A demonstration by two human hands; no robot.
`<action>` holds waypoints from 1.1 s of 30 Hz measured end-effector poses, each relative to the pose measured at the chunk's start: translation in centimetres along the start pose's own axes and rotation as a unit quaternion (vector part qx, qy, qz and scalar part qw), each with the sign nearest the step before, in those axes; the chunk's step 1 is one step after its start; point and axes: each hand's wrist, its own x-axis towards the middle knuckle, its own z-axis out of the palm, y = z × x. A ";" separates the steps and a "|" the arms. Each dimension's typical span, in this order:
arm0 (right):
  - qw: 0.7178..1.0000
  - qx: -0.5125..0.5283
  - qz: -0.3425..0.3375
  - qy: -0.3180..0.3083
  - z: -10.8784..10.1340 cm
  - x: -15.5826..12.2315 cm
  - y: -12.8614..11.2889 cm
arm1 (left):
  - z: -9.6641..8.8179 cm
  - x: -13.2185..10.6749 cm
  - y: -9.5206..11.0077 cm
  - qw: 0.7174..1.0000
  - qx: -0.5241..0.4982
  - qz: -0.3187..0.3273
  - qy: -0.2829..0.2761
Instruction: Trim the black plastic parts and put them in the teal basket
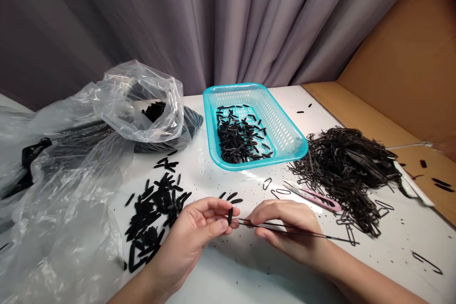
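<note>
My left hand [199, 228] pinches a small black oblong piece [230, 216] between thumb and fingers. My right hand [285, 228] is closed on a long thin black wire loop [313, 233], whose tip meets the black piece. Both hands hover low over the white table [228, 266] near its front edge. A loose pile of the same black pieces [153, 218] lies just left of my left hand.
A turquoise plastic basket [285, 130] holding black pieces sits at the centre back. A tangled heap of black wire loops [349, 166] lies right, with pink snips [320, 199] beside it. Clear plastic bags [107, 118] cover the left. Cardboard [409, 80] stands at the right.
</note>
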 end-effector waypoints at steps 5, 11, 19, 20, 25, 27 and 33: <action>1.000 -0.005 -0.007 0.014 0.1 0.1 -0.2 | 0.0 -0.1 0.0 1.000 0.003 -0.001 0.000; 1.000 -0.011 -0.001 0.014 0.1 0.1 -0.1 | 0.0 -0.2 0.0 1.000 0.007 -0.004 -0.001; 1.000 0.004 0.026 0.004 0.0 -0.1 0.0 | -0.1 0.1 0.0 1.000 0.020 -0.008 0.000; 0.999 0.011 0.038 0.000 0.0 -0.1 -0.1 | -0.1 0.0 0.0 1.000 0.023 -0.006 -0.004; 0.991 0.068 0.118 -0.015 -0.4 0.3 -0.6 | -0.2 0.1 0.0 1.000 0.017 -0.010 -0.015; 0.984 0.097 0.147 -0.014 -0.5 0.5 -0.8 | -0.2 0.2 0.0 1.000 0.013 -0.014 -0.015; 0.920 0.290 0.262 -0.017 -0.5 1.0 -0.2 | -0.2 0.1 -0.1 0.999 0.030 -0.028 -0.026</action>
